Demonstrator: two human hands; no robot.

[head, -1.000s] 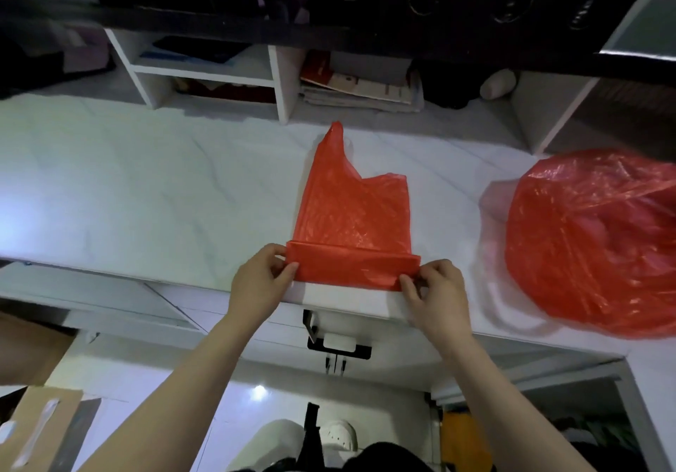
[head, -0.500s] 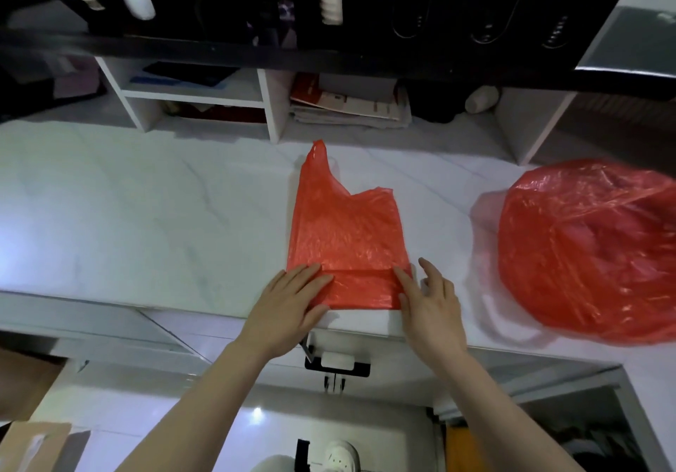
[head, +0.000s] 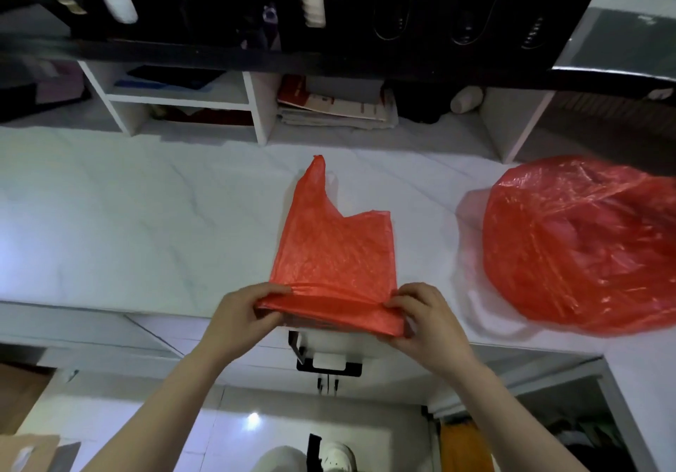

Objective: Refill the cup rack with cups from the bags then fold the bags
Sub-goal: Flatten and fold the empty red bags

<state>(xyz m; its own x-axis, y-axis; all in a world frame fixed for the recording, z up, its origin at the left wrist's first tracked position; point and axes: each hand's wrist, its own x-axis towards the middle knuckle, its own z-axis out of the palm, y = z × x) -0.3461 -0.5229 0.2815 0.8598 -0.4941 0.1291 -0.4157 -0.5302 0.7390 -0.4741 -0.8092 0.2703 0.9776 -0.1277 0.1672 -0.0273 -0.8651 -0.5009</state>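
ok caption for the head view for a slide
Both hands, left and right, grip the folded near edge of a flattened red bag on the white counter.

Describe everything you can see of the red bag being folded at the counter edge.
The flat red bag is thin, crinkled, translucent plastic lying on the white marble counter. One handle loop points away from the person. Its near end is rolled into a band, lifted at the counter edge, pinched by the left hand and right hand.
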